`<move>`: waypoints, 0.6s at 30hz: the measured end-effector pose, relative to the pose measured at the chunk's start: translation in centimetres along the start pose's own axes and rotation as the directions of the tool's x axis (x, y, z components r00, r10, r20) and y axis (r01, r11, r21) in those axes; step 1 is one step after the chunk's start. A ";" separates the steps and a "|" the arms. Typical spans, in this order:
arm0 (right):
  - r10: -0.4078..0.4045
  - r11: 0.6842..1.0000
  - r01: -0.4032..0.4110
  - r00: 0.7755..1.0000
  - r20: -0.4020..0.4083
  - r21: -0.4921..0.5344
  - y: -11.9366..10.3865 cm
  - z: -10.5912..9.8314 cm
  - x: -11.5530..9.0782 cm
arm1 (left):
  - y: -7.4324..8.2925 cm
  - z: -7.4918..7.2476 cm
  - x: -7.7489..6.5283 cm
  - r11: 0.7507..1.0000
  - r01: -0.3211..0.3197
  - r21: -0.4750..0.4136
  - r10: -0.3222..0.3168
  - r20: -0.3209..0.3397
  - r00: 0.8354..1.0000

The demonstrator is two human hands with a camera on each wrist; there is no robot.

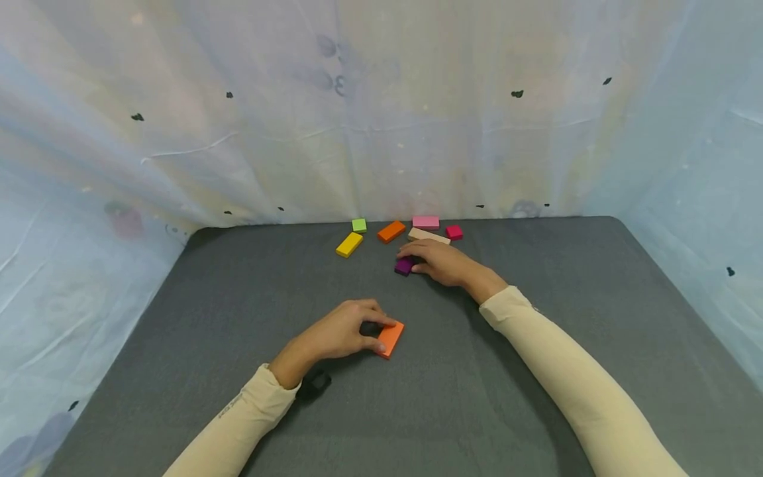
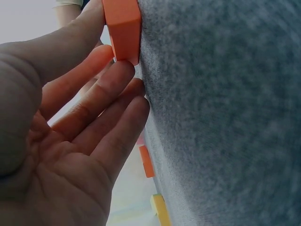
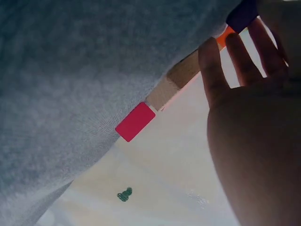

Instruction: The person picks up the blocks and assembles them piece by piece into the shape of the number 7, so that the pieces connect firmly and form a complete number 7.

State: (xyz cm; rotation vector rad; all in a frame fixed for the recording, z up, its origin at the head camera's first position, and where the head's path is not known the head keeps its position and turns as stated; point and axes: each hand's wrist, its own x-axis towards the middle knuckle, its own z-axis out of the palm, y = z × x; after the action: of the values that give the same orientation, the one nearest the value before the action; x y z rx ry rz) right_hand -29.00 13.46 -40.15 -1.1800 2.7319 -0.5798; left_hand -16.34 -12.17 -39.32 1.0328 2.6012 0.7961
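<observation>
We have one grey table, one left hand, one right hand, both pinching. Eight blocks: near orange block mid-table (left's); farther back, one each: beige, pink, rear orange, yellow, purple block (right's), red, green.

Left hand in a pinch, right hand farther forward with curved fingers
</observation>
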 end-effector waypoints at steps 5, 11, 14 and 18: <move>-0.003 1.000 0.003 1.000 -0.007 0.000 0.3 0.2 -0.1 | -0.1 0.1 0.0 1.000 0.001 -0.003 -0.001 0.003 1.000; -0.015 1.000 0.015 1.000 -0.012 -0.011 0.4 0.1 0.0 | 0.0 0.1 0.0 1.000 0.007 0.026 -0.007 0.003 1.000; -0.010 1.000 0.010 1.000 -0.006 -0.015 0.4 0.1 -0.1 | 0.2 0.0 0.0 0.999 0.015 0.035 -0.015 0.009 1.000; -0.008 1.000 0.008 1.000 -0.003 -0.025 0.3 0.1 -0.1 | 0.4 0.0 0.0 0.999 0.017 0.037 -0.018 0.012 1.000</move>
State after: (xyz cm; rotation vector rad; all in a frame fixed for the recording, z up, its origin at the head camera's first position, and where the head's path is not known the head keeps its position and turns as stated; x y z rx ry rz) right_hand -29.16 13.70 -40.35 -1.1973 2.7463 -0.5512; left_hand -16.07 -11.94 -39.09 1.0200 2.6201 0.7383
